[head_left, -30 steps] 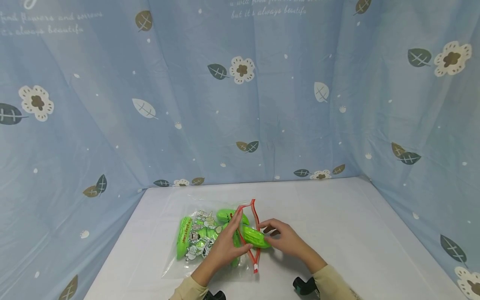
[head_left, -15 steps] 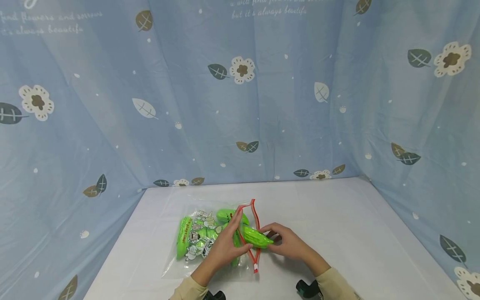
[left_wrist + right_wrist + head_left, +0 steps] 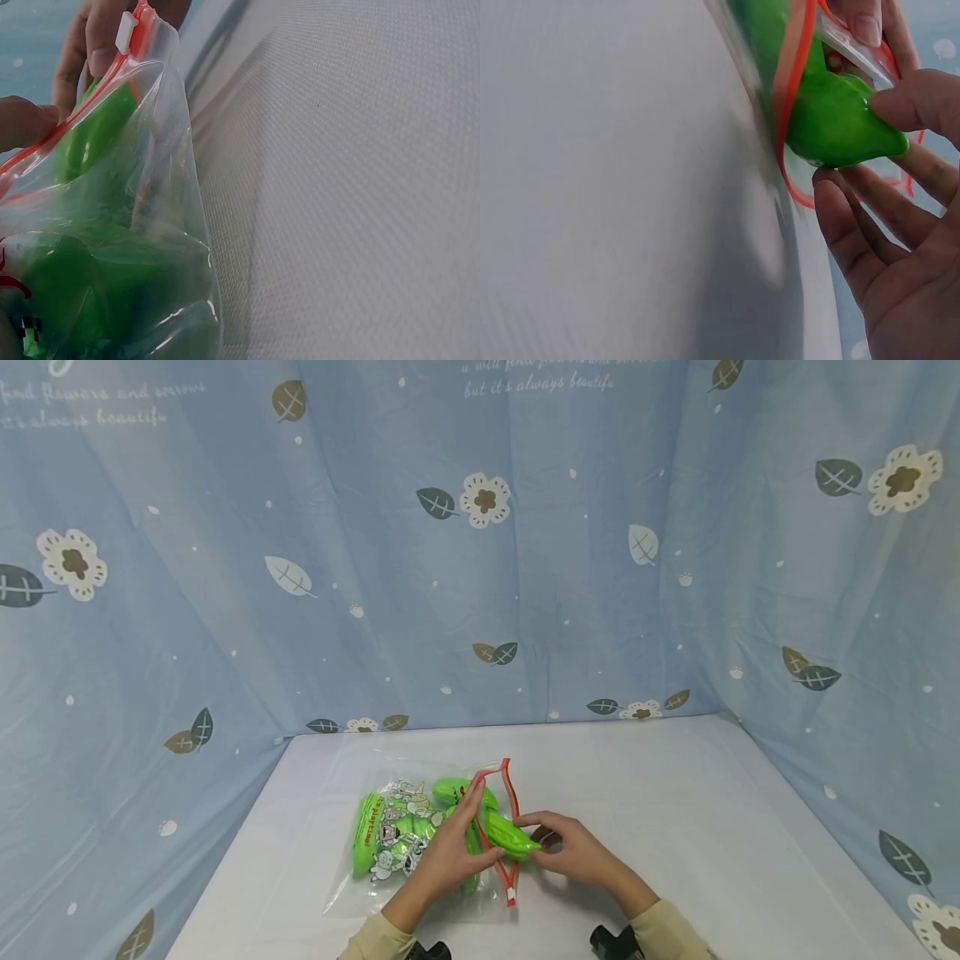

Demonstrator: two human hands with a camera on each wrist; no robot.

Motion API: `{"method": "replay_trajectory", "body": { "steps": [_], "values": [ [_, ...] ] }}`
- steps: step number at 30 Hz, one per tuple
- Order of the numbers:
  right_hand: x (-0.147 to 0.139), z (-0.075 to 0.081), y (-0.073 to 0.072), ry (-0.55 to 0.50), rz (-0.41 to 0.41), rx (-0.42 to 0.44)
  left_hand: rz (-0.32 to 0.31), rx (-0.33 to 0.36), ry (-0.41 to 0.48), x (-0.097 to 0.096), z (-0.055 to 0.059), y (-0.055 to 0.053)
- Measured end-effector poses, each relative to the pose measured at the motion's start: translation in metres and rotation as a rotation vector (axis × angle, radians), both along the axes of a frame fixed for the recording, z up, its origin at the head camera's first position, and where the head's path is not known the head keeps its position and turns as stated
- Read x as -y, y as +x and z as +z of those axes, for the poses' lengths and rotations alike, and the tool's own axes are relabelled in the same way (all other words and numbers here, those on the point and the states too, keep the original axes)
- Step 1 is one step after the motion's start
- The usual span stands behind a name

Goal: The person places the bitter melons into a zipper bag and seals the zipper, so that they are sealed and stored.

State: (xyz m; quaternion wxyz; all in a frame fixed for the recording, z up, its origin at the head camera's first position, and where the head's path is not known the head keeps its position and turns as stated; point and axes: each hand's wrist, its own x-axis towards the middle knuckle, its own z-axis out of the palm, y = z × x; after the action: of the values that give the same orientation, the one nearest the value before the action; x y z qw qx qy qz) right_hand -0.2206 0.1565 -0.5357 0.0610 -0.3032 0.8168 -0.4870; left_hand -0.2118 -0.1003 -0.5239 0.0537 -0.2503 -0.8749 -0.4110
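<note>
A clear zip bag (image 3: 345,893) with a red zip strip lies on the table, its mouth facing right. Green toys show inside it, one of them a green pouch (image 3: 367,835) at the left end. My left hand (image 3: 448,853) holds the bag at its mouth, thumb and fingers on the red-edged rim. A pointed green toy vegetable (image 3: 508,836), like a bitter melon, pokes partly out of the mouth. My right hand (image 3: 573,846) pinches its tip; in the right wrist view the thumb touches the toy vegetable (image 3: 840,124) on one side and fingertips the other.
The white table (image 3: 675,793) reaches back to a blue patterned curtain (image 3: 570,568) that hangs behind and at both sides. A white slider (image 3: 127,32) sits at the near end of the red zip strip.
My right hand first shifts slightly right and the toy vegetable's tip comes with it. Then both go a little back left toward the bag. My left hand stays in place.
</note>
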Motion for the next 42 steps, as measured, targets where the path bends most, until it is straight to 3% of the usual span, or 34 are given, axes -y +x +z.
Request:
{"method": "replay_trajectory", "body": {
  "steps": [11,21,42],
  "values": [
    [0.007,-0.001,0.002,-0.047,0.02,0.001,-0.007,0.034,0.001,0.001,0.001,0.0],
    [0.014,-0.002,0.005,-0.099,0.135,0.024,0.01,0.057,0.019,0.001,0.001,0.0],
    [0.023,-0.004,0.006,-0.087,0.049,0.079,0.007,0.061,0.036,0.001,0.002,0.001]
  ]
}}
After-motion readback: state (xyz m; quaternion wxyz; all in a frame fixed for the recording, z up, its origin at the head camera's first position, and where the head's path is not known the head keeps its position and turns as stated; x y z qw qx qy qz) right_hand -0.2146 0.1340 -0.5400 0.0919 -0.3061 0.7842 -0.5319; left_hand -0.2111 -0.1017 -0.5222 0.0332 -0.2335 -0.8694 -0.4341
